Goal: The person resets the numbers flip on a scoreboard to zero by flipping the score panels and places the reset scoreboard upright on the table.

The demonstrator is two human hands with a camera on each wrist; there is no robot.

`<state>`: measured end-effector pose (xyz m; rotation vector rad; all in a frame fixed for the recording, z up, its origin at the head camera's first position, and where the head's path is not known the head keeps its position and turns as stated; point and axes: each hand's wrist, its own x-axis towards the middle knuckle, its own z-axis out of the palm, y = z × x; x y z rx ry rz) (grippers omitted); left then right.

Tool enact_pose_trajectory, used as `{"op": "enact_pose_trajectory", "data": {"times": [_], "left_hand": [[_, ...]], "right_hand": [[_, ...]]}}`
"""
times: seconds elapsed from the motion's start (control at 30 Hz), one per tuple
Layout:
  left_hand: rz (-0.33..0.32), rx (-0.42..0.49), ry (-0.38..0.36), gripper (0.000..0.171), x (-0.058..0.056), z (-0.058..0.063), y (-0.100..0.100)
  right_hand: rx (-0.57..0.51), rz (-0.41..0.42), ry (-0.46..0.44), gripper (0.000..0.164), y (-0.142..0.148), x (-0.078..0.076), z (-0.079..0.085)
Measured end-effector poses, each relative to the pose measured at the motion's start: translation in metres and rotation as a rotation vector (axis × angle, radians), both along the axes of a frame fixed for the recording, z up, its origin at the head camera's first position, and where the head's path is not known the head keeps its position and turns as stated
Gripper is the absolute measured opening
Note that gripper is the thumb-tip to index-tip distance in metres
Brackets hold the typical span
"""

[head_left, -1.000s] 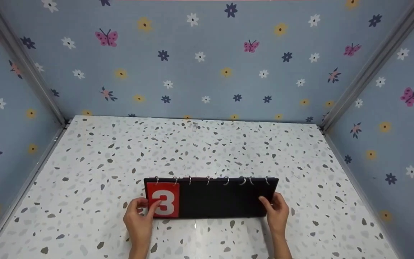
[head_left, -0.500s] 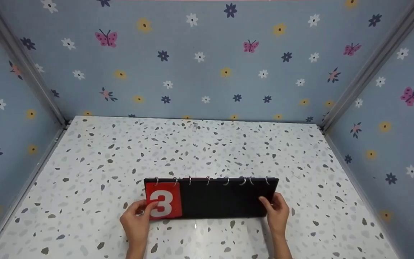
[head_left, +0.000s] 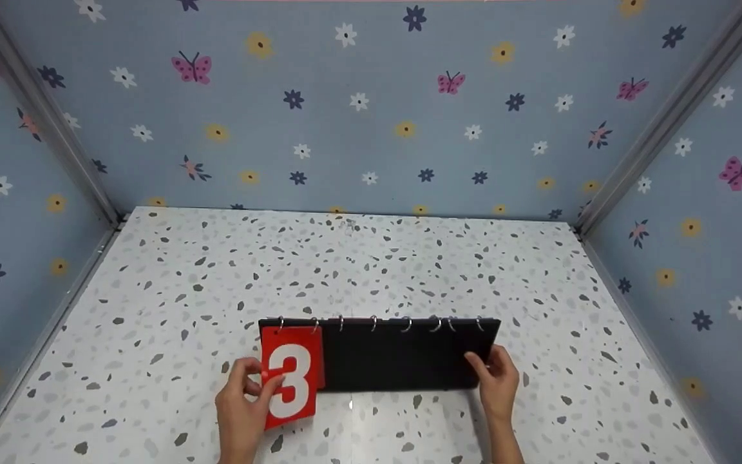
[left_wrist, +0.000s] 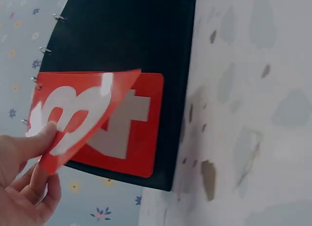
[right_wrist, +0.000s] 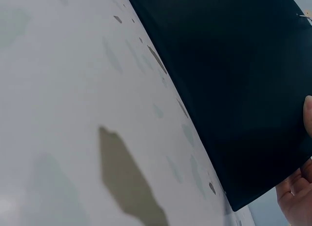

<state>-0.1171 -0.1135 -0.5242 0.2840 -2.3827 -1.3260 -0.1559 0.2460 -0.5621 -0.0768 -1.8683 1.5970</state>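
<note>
A black flip scoreboard point(head_left: 397, 357) stands at the front of the table, silver rings point(head_left: 373, 322) along its top edge. From its left end hangs a red number card point(head_left: 306, 403) with a white 3. My left hand point(head_left: 240, 399) pinches this card at its left side, thumb in front, and its lower part swings out from the board. In the left wrist view the card bends, baring a second red card point(left_wrist: 144, 143) with a white 4, partly covered. My right hand point(head_left: 498, 380) grips the board's right edge, thumb on the front face and fingers behind.
Under the board lies a speckled white tabletop point(head_left: 358, 270). Blue panels printed with flowers and butterflies close it in, with a back wall point(head_left: 332, 129) and a side wall point(head_left: 719, 258) on the right. Grey metal posts point(head_left: 661, 122) stand at the corners.
The card with the 3 has swung from lying against the board to being pulled out toward the viewer, its lower edge now below the board's bottom. The right hand and board hold still.
</note>
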Motion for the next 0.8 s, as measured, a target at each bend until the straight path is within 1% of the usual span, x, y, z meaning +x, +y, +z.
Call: {"op": "enact_pose_trajectory", "data": {"times": [0.07, 0.1, 0.2, 0.23, 0.27, 0.3, 0.37, 0.43, 0.5, 0.57, 0.63, 0.73, 0.8], "left_hand": [[-0.049, 0.013, -0.019, 0.033, 0.005, 0.01, -0.002], [-0.068, 0.031, -0.026, 0.031, 0.007, 0.012, -0.003], [-0.1, 0.118, -0.019, 0.025, 0.012, 0.019, -0.007], [-0.111, 0.156, -0.005, 0.022, 0.013, 0.02, -0.009], [-0.132, 0.195, 0.032, 0.019, 0.014, 0.02, -0.011], [-0.157, 0.237, 0.064, 0.017, 0.015, 0.021, -0.013], [-0.213, 0.318, 0.103, 0.016, 0.016, 0.023, -0.016], [-0.271, 0.384, 0.122, 0.017, 0.016, 0.026, -0.021], [-0.31, 0.427, 0.105, 0.019, 0.017, 0.029, -0.024], [-0.325, 0.42, 0.096, 0.022, 0.017, 0.033, -0.026], [-0.326, 0.402, 0.116, 0.026, 0.016, 0.037, -0.026], [-0.301, 0.355, 0.166, 0.027, 0.013, 0.044, -0.026], [-0.275, 0.327, 0.214, 0.027, 0.009, 0.049, -0.025]], "right_hand": [[-0.005, 0.004, 0.002, 0.018, 0.0, 0.0, 0.0], [-0.011, 0.006, 0.006, 0.018, 0.0, 0.0, 0.0], [-0.028, 0.017, 0.03, 0.017, 0.0, -0.001, -0.002], [-0.033, 0.019, 0.033, 0.017, 0.0, -0.001, -0.003], [-0.034, 0.021, 0.038, 0.017, 0.001, -0.001, -0.003], [-0.036, 0.023, 0.043, 0.017, 0.001, -0.001, -0.004], [-0.034, 0.027, 0.054, 0.017, 0.002, -0.002, -0.006], [-0.019, 0.026, 0.057, 0.017, 0.003, -0.002, -0.007], [-0.013, 0.046, 0.086, 0.017, 0.006, -0.005, -0.013], [0.001, 0.048, 0.094, 0.017, 0.008, -0.006, -0.018], [0.001, 0.053, 0.096, 0.017, 0.01, -0.008, -0.022], [0.0, 0.035, 0.066, 0.017, 0.01, -0.008, -0.022], [-0.01, 0.03, 0.049, 0.017, 0.008, -0.006, -0.018]]}}
